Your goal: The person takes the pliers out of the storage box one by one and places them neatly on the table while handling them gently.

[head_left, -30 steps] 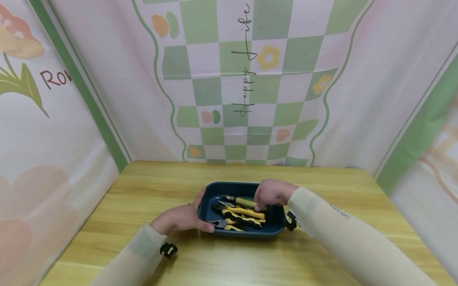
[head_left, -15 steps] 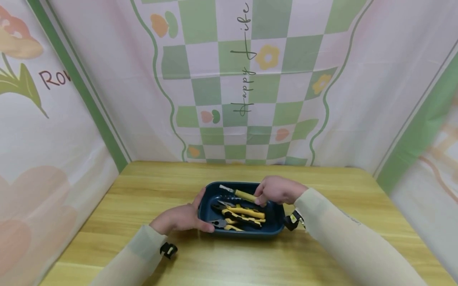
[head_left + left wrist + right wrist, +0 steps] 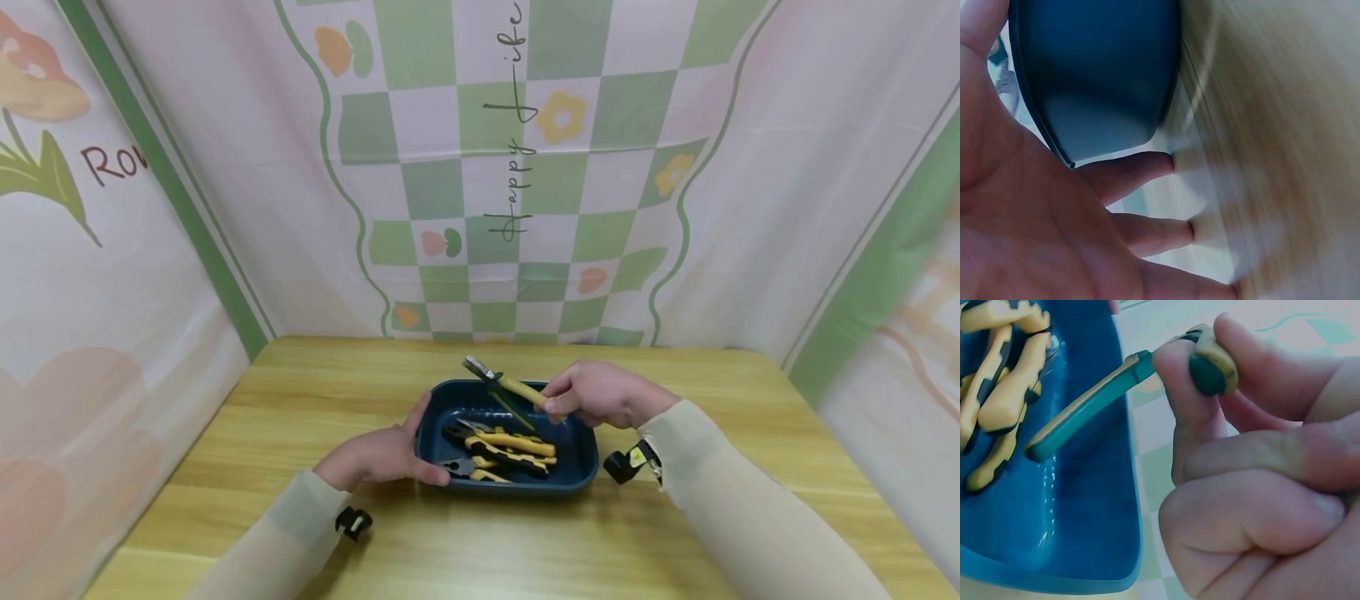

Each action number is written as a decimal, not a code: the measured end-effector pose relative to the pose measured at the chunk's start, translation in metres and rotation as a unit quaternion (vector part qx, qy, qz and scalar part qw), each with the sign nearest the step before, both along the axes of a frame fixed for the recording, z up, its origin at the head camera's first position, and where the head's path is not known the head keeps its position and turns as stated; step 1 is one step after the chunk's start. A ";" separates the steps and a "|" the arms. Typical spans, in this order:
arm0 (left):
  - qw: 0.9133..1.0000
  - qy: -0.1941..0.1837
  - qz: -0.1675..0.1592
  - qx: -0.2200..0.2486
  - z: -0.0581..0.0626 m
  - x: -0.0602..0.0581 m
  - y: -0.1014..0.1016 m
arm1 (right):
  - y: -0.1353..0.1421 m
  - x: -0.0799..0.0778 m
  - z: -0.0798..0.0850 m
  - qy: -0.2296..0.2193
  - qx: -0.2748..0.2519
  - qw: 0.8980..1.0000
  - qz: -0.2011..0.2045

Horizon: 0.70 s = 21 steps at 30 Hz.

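In the head view a dark blue rectangular basin sits on the table with several pliers inside. My left hand rests against its left end; in the left wrist view the fingers are spread and fairly straight, with the thumb at the rim. My right hand pinches one handle of a pair of pliers, raised over the basin's far side, head pointing left. The right wrist view shows the other handle, yellow and dark green, hanging free over the basin. The remaining pliers have yellow and black handles.
The basin stands on a light wooden table. Behind it hangs a white curtain with green checks and flowers. More printed cloth borders the left side. Each wrist wears a small black camera.
My right hand has lifted the pliers out from among the others, up and slightly to the right. One handle has swung away and hangs down. The left hand and basin stay put.
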<state>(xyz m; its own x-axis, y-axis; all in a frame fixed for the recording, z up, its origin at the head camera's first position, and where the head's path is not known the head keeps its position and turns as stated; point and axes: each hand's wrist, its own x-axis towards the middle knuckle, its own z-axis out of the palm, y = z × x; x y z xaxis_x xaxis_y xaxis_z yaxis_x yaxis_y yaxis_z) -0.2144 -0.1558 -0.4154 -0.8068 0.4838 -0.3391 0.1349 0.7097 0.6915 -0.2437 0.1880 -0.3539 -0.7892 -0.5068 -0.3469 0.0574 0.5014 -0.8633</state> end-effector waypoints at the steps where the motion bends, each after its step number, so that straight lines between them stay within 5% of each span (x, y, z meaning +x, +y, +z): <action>1: 1.000 0.000 0.000 0.001 0.000 0.000 0.000 | 0.001 0.000 0.000 -0.006 -0.012 1.000 -0.002; 14: 1.000 -0.006 0.008 0.003 0.003 0.001 0.000 | 0.018 0.002 0.002 -0.093 -0.160 0.983 -0.015; 21: 1.000 -0.007 0.008 0.003 0.000 0.001 0.000 | 0.043 0.004 0.004 -0.103 -0.221 0.970 0.000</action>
